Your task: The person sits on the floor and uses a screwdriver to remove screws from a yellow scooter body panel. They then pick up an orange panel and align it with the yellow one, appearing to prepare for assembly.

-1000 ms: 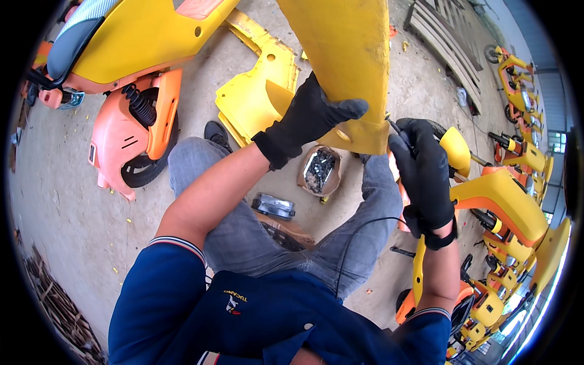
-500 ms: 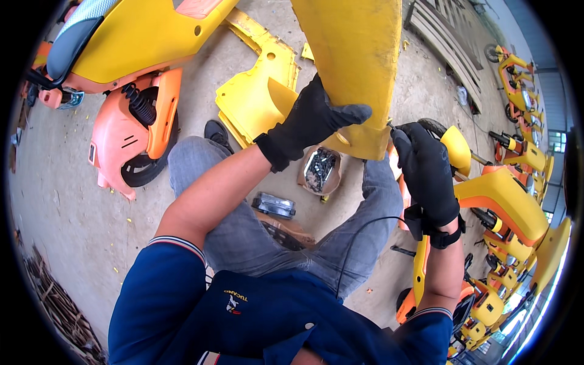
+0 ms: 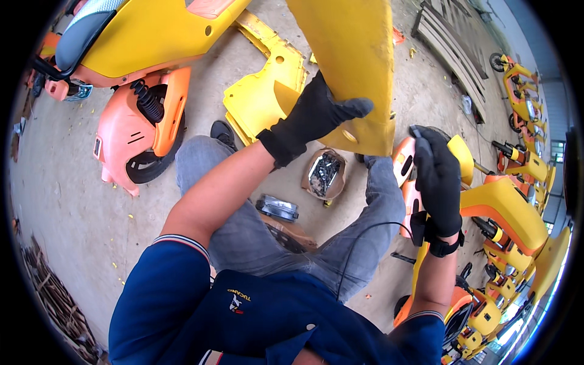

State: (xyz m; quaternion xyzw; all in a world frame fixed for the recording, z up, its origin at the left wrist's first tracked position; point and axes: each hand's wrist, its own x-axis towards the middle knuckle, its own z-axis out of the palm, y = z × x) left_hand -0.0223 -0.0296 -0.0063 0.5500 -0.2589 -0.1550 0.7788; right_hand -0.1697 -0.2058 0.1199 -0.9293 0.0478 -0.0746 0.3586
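Note:
My gloved left hand (image 3: pixel 316 115) is closed on the lower left part of a long yellow body panel (image 3: pixel 356 55), its thumb lying across the face. The panel stands up in front of me, with an oval hole near its lower end. A small dark piece, too small to name, sits on its right edge. To the right of that edge, apart from the panel, is my gloved right hand (image 3: pixel 437 182), fingers stretched upward and nothing visible in them. Below the panel, between my legs, stands an opened box (image 3: pixel 310 179) of small dark and metallic fasteners (image 3: pixel 326 169).
More yellow panels (image 3: pixel 249 91) lie on the floor ahead. A yellow and orange scooter (image 3: pixel 146 48) stands at left. A clear lamp-like part (image 3: pixel 277 207) lies between my legs. Several scooters (image 3: pixel 523 158) line the right side, and a wooden pallet (image 3: pixel 453 58) lies far right.
My right hand has come away from the panel's right edge, moving right and slightly down, with its fingers straightening. The left hand keeps its hold; the panel has shifted slightly left.

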